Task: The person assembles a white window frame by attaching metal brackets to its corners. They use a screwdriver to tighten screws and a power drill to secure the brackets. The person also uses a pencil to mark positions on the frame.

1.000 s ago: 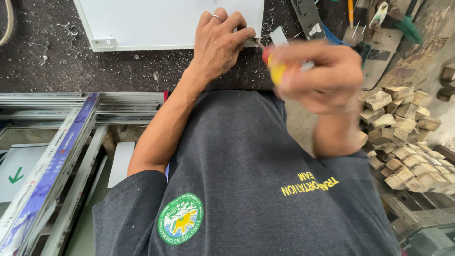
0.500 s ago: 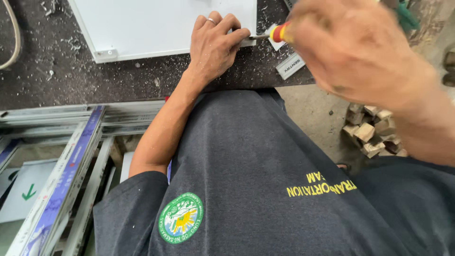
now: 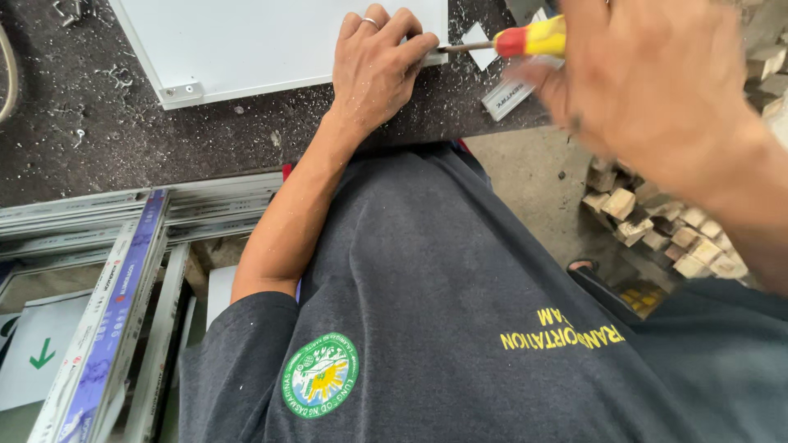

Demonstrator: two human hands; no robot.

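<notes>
The right hand [image 3: 657, 90] has swung in close under the camera now, big and blurred, where a second ago it sat further off with the whole fist in plain sight; its grip is clenched round the yellow and red handle of the screwdriver [image 3: 525, 39]. The shaft runs left, and its tip meets the near right corner of the white panel [image 3: 263, 41], right at the fingertips of the left hand [image 3: 382, 61]. That left hand has hardly budged across the three looks: palm down, ring on one finger, fingers bent over the panel's edge and pressing it flat to the dark counter [image 3: 98, 139], holding nothing else. The view itself has drifted left and down, so the pile of wooden blocks [image 3: 657, 230] now sits lower on the right and the long metal rails [image 3: 123, 271] fill more of the left. My read: the tool is seated at that corner and the work there is under way, the panel pinned steady. A small white tag [image 3: 509, 97] lies just beside the shaft, and metal shavings are scattered about.
</notes>
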